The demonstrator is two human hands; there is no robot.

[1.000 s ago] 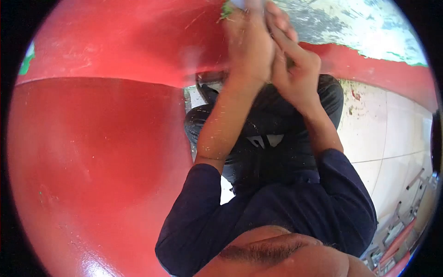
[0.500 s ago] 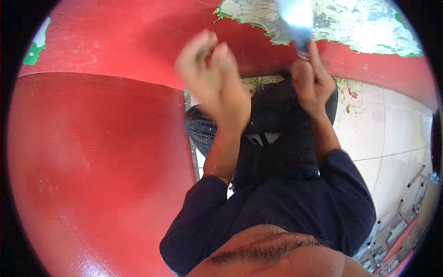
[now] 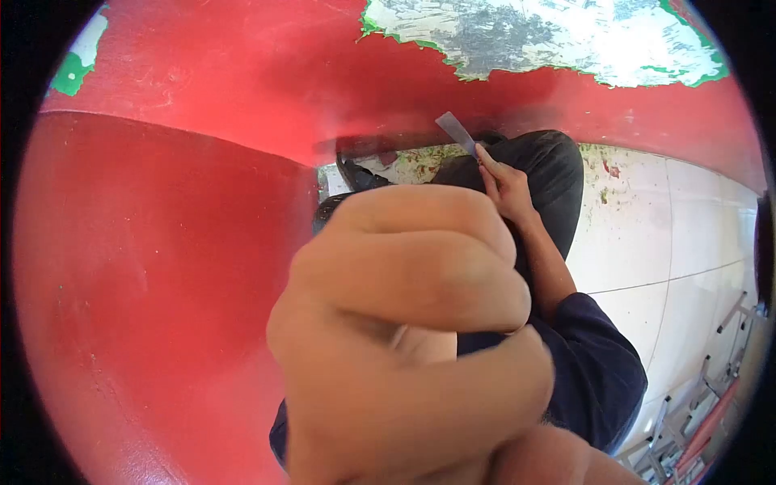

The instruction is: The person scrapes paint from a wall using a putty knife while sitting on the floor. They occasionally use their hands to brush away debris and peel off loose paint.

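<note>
My left hand (image 3: pixel 396 323) is raised close to the camera and fills the lower middle of the view. Its fingers are curled in and closed, with a small gap above the thumb; I see nothing held. Lower down, over the dark trousers (image 3: pixel 554 162), my right hand (image 3: pixel 509 187) is closed round a scraper (image 3: pixel 457 133). The flat metal blade points up and to the left, apart from the red wall (image 3: pixel 267 73). Most of the scraper's handle is hidden in the fingers. Above it, a bare whitish patch (image 3: pixel 517 40) with ragged green edges breaks the red paint.
A second red surface (image 3: pixel 162 267) stands on the left, meeting the wall at a corner. Pale floor tiles (image 3: pixel 630 234) lie on the right, with green and red flakes (image 3: pixel 610 170) on them. Metal-legged furniture (image 3: pixel 703 412) stands at the lower right.
My left hand has come up towards the camera and its fingers have curled in. My right hand has drawn the scraper down and left, away from the bare patch.
</note>
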